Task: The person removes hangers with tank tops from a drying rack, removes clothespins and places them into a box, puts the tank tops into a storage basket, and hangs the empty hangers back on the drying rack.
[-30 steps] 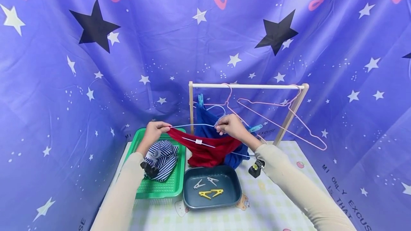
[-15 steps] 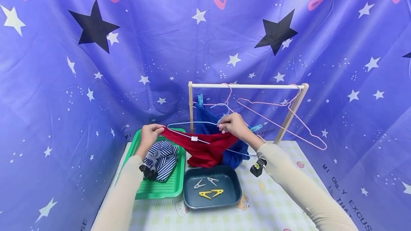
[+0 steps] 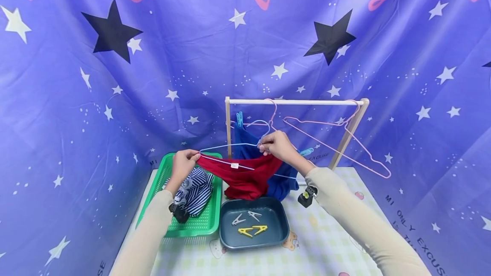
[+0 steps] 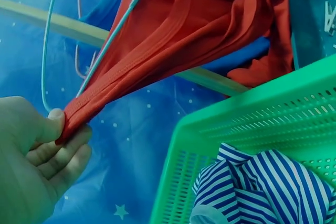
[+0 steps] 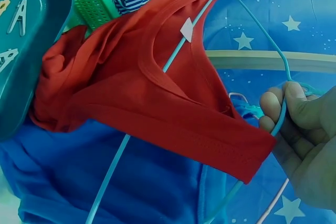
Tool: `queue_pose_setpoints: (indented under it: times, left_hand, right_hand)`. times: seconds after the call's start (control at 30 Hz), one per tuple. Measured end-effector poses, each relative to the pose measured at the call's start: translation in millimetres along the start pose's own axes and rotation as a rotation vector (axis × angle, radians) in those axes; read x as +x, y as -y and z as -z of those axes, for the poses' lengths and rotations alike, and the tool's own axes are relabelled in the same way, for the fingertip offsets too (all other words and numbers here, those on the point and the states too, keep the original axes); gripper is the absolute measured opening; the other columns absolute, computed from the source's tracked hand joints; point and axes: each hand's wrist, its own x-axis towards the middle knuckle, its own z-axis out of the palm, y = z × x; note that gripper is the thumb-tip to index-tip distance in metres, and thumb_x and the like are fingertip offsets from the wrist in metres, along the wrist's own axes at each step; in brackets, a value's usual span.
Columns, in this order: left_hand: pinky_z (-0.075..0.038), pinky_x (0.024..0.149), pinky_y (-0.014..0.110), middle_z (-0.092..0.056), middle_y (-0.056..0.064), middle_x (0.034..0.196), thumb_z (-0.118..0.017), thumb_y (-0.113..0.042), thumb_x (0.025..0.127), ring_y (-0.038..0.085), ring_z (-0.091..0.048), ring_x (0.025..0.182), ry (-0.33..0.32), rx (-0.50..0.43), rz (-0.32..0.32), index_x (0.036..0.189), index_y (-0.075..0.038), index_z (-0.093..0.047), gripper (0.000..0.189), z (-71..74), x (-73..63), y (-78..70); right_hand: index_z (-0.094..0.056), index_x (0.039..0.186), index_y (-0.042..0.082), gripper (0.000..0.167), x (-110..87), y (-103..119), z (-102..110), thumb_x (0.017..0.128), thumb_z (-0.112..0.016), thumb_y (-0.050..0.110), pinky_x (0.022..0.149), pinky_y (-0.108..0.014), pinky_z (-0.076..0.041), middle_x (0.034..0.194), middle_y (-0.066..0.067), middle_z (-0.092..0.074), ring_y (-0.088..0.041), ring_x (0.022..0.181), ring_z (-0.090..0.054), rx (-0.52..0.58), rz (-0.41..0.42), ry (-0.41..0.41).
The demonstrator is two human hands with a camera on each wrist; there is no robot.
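My left hand point(image 3: 184, 165) pinches one shoulder strap of a red tank top point(image 3: 245, 180) between thumb and fingers. In the right wrist view, my right hand point(image 5: 304, 129) grips a light blue wire hanger point(image 5: 108, 178) just below its hook. The hanger's bottom bar passes through the tank top's neck opening, by a white tag point(image 5: 187, 30). One hanger end lies right at the left hand's strap, outside the cloth in the left wrist view. The other strap hangs around the hanger near my right hand. Behind it hangs a blue garment point(image 3: 284, 186) with light blue clothespins point(image 3: 239, 119).
A wooden rack point(image 3: 347, 135) at the back carries pink hangers point(image 3: 370, 159). At left, a green basket point(image 3: 209, 225) holds a striped garment point(image 3: 199, 191). In front, a dark tray point(image 3: 281, 229) contains white and yellow clothespins point(image 3: 260, 229).
The hanger's left end pulled away to the right of my left hand, then came back against the strap. My right hand rose slightly; the left hand shifted a little left, then back.
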Motion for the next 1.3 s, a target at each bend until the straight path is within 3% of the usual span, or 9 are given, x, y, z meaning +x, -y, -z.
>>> queue_pose_setpoints:
  times: [0.23, 0.43, 0.67, 0.83, 0.97, 1.13, 1.3]
  left_hand:
    - [-0.048, 0.059, 0.027, -0.076, 0.019, 0.082, -0.073, -0.008, 0.091, 0.028, -0.068, 0.07, -0.03, 0.055, 0.007, 0.096, 0.004, -0.078, 0.014, 1.5, -13.2, -8.2]
    - [-0.054, 0.068, 0.036, -0.077, 0.017, 0.084, -0.073, -0.01, 0.091, 0.029, -0.072, 0.077, -0.011, 0.067, -0.025, 0.097, 0.002, -0.079, 0.014, -3.8, -22.2, -12.2]
    - [-0.059, 0.073, 0.043, -0.078, 0.015, 0.086, -0.073, -0.008, 0.092, 0.027, -0.073, 0.076, -0.029, 0.067, -0.174, 0.098, 0.002, -0.078, 0.013, -14.4, -30.4, -26.9]
    - [-0.06, 0.071, 0.041, -0.078, 0.012, 0.085, -0.073, -0.009, 0.091, 0.023, -0.073, 0.074, -0.049, 0.074, -0.31, 0.096, 0.0, -0.079, 0.011, -24.6, -38.0, -42.3]
    - [-0.059, 0.067, 0.037, -0.077, 0.01, 0.083, -0.075, -0.009, 0.09, 0.02, -0.07, 0.07, -0.037, 0.075, -0.395, 0.094, -0.002, -0.079, 0.009, -35.5, -43.1, -55.9]
    - [-0.056, 0.063, 0.029, -0.075, 0.008, 0.08, -0.077, -0.009, 0.088, 0.016, -0.067, 0.066, 0.029, 0.011, -0.454, 0.093, -0.003, -0.079, 0.008, -50.0, -47.6, -76.1]
    - [-0.056, 0.067, 0.024, -0.077, 0.008, 0.087, -0.076, -0.012, 0.091, 0.016, -0.07, 0.073, 0.173, -0.08, -0.422, 0.098, -0.003, -0.08, 0.012, -63.9, -52.3, -95.7]
  right_hand:
    - [-0.079, 0.088, -0.004, 0.007, 2.0, 10, 1, 0.09, -0.072, -0.003, 0.058, -0.02, -0.057, 0.081, -0.017, -0.076, -0.013, 0.059, -0.069, 0.006, -0.012, -0.005]
    - [-0.079, 0.085, -0.003, 0.008, 7.9, 12, 0, 0.089, -0.072, -0.003, 0.057, -0.022, -0.058, 0.081, -0.017, -0.077, -0.013, 0.058, -0.069, -0.001, 0.006, -0.023]
    - [-0.079, 0.09, -0.002, 0.009, 14.2, 21, -2, 0.092, -0.07, 0.0, 0.058, -0.023, -0.058, 0.081, -0.016, -0.077, -0.019, 0.062, -0.072, -0.021, -0.021, 0.016]
    - [-0.078, 0.091, -0.002, 0.01, 18.3, 27, -4, 0.094, -0.069, 0.001, 0.056, -0.023, -0.057, 0.078, -0.016, -0.075, -0.027, 0.065, -0.073, -0.017, -0.031, 0.042]
    - [-0.077, 0.088, -0.003, 0.011, 22.1, 27, -8, 0.093, -0.068, 0.0, 0.056, -0.025, -0.059, 0.076, -0.016, -0.075, -0.026, 0.063, -0.073, -0.013, -0.008, 0.053]
    - [-0.076, 0.087, -0.007, 0.011, 27.2, 30, -13, 0.092, -0.068, -0.002, 0.057, -0.026, -0.059, 0.074, -0.017, -0.075, -0.019, 0.059, -0.072, -0.007, 0.014, 0.061]
    - [-0.076, 0.089, -0.01, 0.011, 31.0, 36, -19, 0.092, -0.068, -0.003, 0.059, -0.026, -0.06, 0.075, -0.019, -0.074, -0.016, 0.058, -0.071, 0.015, -0.002, 0.066]
